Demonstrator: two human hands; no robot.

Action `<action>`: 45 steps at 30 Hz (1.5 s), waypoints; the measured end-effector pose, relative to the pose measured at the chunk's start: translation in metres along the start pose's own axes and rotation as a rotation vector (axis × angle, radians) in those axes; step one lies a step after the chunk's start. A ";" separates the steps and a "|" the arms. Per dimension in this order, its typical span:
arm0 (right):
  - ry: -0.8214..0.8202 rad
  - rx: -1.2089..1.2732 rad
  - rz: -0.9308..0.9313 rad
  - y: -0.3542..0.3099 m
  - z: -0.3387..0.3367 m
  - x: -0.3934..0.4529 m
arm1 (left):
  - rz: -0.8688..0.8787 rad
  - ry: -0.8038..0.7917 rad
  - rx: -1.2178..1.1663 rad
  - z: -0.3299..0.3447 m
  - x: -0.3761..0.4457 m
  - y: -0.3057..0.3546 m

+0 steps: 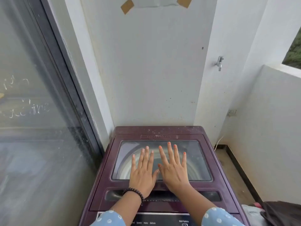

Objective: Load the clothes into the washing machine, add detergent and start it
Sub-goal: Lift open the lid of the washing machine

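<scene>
A dark purple top-loading washing machine (210, 190) stands against the white wall, its glass lid (192, 160) closed. The steel drum shows through the glass. My left hand (143, 173) lies flat on the lid with straight, spread fingers, a dark bead bracelet on its wrist. My right hand (174, 170) lies flat beside it, thumbs nearly touching. Neither hand holds anything. The control panel (162, 221) with wash labels runs along the bottom edge. A pile of clothes (267, 214) in grey, pink and dark fabric lies at the lower right beside the machine.
A dusty glass sliding door (37, 119) fills the left side. A metal tap (219, 62) sticks out of the wall above the machine's right. A wall socket (232, 113) and a white cable (219, 142) are right of the machine, above a narrow strip of floor.
</scene>
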State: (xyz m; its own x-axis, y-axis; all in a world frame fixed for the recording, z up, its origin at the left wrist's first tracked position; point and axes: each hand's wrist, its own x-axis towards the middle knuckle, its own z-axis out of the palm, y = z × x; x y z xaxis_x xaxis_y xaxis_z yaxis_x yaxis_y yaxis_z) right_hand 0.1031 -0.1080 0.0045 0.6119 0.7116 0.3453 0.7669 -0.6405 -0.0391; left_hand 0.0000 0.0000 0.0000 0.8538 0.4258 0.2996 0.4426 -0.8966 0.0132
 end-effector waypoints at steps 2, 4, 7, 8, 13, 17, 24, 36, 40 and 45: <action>0.004 0.021 0.004 0.000 -0.003 -0.005 | -0.033 -0.017 -0.010 -0.002 -0.005 0.004; 0.008 0.004 -0.004 0.000 -0.003 -0.016 | -0.037 -0.025 0.001 0.001 -0.017 0.007; 0.002 0.028 -0.015 -0.001 -0.003 -0.033 | -0.037 -0.046 0.004 0.005 -0.035 0.012; -0.007 0.028 -0.013 -0.001 -0.003 -0.039 | -0.044 -0.055 0.006 0.006 -0.041 0.013; -0.053 0.047 -0.034 0.000 -0.003 -0.068 | -0.087 -0.113 0.008 0.004 -0.070 0.021; -0.092 0.054 -0.107 0.005 -0.005 -0.095 | -0.088 -0.152 0.001 -0.003 -0.094 0.020; -0.099 0.103 -0.204 0.014 -0.012 -0.127 | -0.091 -0.275 -0.102 -0.008 -0.128 0.027; -0.127 0.219 -0.215 0.018 -0.029 -0.122 | -0.079 -0.190 -0.121 -0.028 -0.122 0.026; -0.163 0.218 -0.218 0.018 -0.038 -0.118 | -0.065 -0.186 -0.110 -0.037 -0.116 0.021; -0.060 0.254 -0.267 0.023 -0.063 -0.103 | -0.064 -0.090 -0.182 -0.063 -0.097 0.017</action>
State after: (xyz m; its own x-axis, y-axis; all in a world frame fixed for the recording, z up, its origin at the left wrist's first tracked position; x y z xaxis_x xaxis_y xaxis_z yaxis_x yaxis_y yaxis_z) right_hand 0.0456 -0.2141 0.0275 0.3886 0.8644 0.3191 0.9198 -0.3437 -0.1892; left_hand -0.0925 -0.0640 0.0310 0.8504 0.4841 0.2060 0.4467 -0.8712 0.2035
